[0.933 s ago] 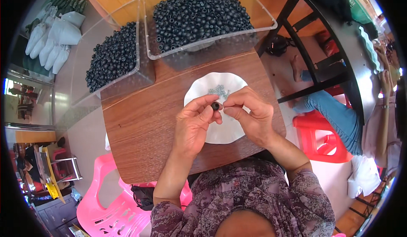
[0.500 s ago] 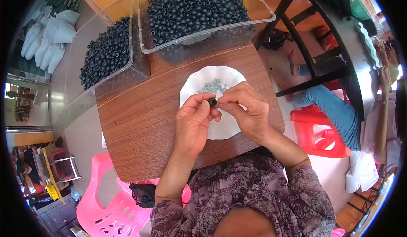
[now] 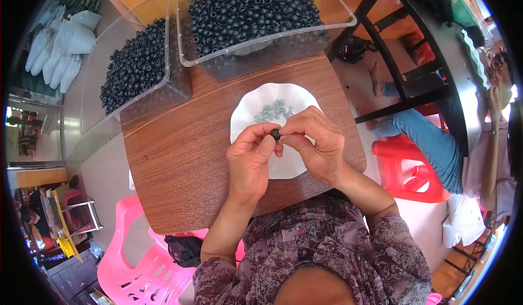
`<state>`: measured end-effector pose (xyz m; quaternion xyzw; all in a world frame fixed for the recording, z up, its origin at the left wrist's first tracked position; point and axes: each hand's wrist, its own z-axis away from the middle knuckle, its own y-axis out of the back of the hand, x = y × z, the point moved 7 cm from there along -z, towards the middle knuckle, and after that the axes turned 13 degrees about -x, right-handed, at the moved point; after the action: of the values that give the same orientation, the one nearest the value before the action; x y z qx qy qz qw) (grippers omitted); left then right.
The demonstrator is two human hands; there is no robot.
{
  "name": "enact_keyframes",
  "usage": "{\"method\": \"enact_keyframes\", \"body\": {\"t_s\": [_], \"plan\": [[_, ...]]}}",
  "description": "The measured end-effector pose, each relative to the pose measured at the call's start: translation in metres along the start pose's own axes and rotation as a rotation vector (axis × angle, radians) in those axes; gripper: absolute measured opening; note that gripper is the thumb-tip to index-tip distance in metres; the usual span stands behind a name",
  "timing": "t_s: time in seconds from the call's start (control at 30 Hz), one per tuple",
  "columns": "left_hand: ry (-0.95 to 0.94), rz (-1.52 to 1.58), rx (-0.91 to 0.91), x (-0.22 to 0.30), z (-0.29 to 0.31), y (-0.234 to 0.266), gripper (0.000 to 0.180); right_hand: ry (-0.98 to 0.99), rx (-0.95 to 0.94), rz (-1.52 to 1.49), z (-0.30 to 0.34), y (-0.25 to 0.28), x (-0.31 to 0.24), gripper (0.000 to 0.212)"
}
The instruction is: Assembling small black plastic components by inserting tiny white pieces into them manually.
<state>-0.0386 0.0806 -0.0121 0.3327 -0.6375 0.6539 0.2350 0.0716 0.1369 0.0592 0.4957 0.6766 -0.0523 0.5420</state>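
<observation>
Between the thumb and fingers of my left hand (image 3: 249,160) is a small black hollow cap (image 3: 275,134). The fingertips of my right hand (image 3: 318,144) are pinched together against the cap's open side. Whatever they hold there is too small to make out. Both hands hover over the near part of a white scalloped plate (image 3: 245,111). A loose cluster of tiny pale green-grey pieces (image 3: 274,110) lies on that plate, just beyond my fingers.
Two clear plastic bins full of similar black caps stand at the far side, one behind the plate (image 3: 256,16) and one farther left (image 3: 139,68). The brown wooden table (image 3: 174,163) is under my hands. A pink chair (image 3: 125,250) is at the left. Another person sits at a dark table (image 3: 430,21) on the right.
The black cap has turned, so its opening now faces my right fingertips. My two hands have drawn slightly closer together around it.
</observation>
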Motion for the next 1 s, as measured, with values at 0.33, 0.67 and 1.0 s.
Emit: {"method": "enact_keyframes", "body": {"t_s": [0.33, 0.67, 1.0], "plan": [[0.025, 0.078, -0.066, -0.002, 0.0, 0.004, 0.024, -0.05, -0.032, -0.087, 0.0, 0.0, 0.005, 0.014], [0.08, 0.159, -0.073, -0.008, 0.003, 0.012, 0.023, -0.043, -0.004, -0.067, 0.003, 0.0, 0.001, 0.016], [0.124, 0.133, -0.069, -0.01, 0.003, 0.008, 0.021, 0.006, -0.045, 0.025, 0.004, -0.004, 0.001, 0.017]]}}
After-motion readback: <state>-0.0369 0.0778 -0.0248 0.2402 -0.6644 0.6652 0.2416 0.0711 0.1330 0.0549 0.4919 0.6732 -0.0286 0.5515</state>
